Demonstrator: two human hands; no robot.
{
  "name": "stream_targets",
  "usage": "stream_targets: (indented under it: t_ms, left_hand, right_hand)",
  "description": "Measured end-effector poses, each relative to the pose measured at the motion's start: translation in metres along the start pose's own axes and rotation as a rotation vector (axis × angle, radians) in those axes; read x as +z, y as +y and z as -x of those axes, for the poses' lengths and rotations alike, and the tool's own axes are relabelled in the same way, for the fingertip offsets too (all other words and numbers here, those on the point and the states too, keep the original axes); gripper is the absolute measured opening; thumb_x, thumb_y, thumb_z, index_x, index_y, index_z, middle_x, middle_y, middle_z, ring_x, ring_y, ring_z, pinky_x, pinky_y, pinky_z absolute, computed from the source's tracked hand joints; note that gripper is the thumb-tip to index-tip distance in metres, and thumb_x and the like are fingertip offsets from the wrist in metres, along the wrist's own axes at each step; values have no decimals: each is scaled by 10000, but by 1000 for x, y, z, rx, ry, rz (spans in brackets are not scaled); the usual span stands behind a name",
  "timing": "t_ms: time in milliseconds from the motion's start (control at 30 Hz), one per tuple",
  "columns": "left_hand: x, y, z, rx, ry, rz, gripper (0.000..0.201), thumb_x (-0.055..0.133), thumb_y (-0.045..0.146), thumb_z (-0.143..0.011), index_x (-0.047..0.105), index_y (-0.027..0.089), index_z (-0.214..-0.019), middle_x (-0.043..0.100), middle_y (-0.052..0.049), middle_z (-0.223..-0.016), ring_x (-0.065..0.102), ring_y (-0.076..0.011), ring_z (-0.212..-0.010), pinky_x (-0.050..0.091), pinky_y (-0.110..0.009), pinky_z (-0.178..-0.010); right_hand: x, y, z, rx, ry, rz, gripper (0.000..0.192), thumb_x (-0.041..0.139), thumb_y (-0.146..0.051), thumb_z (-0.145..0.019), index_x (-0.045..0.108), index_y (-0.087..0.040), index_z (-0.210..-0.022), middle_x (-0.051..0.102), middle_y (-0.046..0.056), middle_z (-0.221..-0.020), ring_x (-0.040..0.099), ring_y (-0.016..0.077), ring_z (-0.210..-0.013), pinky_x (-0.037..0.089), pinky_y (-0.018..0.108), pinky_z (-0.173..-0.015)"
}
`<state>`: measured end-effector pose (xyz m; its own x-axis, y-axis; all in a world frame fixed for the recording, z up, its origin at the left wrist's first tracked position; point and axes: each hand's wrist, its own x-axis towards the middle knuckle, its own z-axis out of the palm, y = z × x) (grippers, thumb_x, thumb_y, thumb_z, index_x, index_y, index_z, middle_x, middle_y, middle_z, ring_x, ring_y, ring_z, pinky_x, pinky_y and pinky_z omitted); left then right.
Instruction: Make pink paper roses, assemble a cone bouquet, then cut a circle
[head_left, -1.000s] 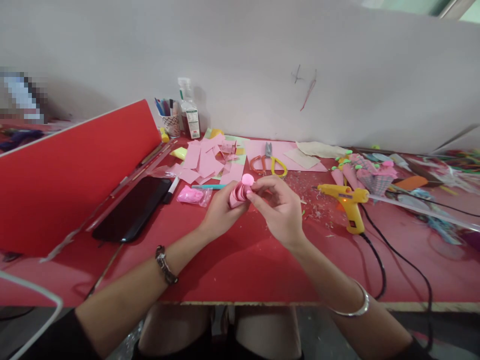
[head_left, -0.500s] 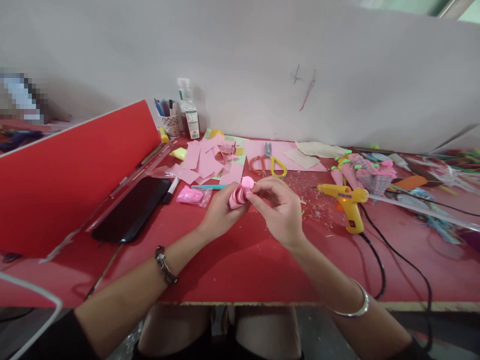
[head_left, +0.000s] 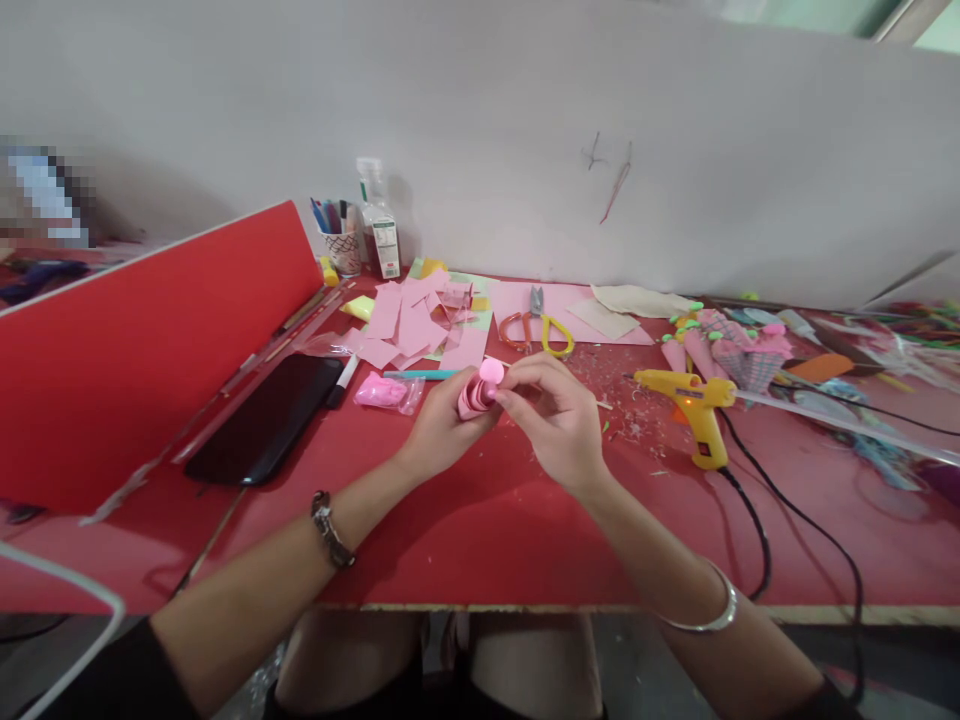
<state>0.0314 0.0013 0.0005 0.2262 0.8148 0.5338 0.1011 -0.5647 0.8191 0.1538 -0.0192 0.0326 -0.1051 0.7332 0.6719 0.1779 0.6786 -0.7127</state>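
Note:
A small rolled pink paper spiral (head_left: 480, 389) sits between both hands above the red table (head_left: 480, 530). My left hand (head_left: 442, 428) grips the roll from the left and below. My right hand (head_left: 559, 420) pinches its right side with thumb and fingertips, near the round pink end. A heap of cut pink paper pieces (head_left: 416, 320) lies just behind the hands.
A yellow glue gun (head_left: 694, 405) with a black cord lies to the right. Scissors (head_left: 536, 325), a black phone (head_left: 266, 415), a pink plastic packet (head_left: 386, 390), a pen cup (head_left: 341, 240) and a bottle (head_left: 379, 220) surround the hands. A red board (head_left: 142, 350) leans at left.
The round pink end of the roll has shifted slightly down and left as the fingers turn it. The hands stay in the same place.

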Motion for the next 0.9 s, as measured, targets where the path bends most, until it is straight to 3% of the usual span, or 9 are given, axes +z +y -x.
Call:
stream_targets:
  t_ms: [433,767,900]
  left_hand:
    - [2,-1,2,-47,-40,51,80,506,221,-694,467,159,-664,513,13,-607,484,-112,-594,430,-233,-543]
    - [1,-1,2,-31,-40,60,107,505,222,-687,441,160,-627,467,33,-578,427,-83,-537,392,-207,-500]
    - [1,0,0,-75,-15,46,109,509,223,-686,438,166,-627,457,38,-556,414,-85,-518,382,-214,-489]
  right_hand:
    - [0,2,1,7,-36,-49,74,598,-135,-716,571,-202,-731,521,-13,-719,497,96,-662,438,243,-604]
    - [1,5,2,17,-65,-58,50,586,-174,-721,541,-196,-719,510,-6,-726,488,102,-669,432,242,-595]
    - [-1,-3,0,17,-22,-26,30,547,-221,-764,528,-202,-750,508,-7,-726,492,103,-665,437,250,-616]
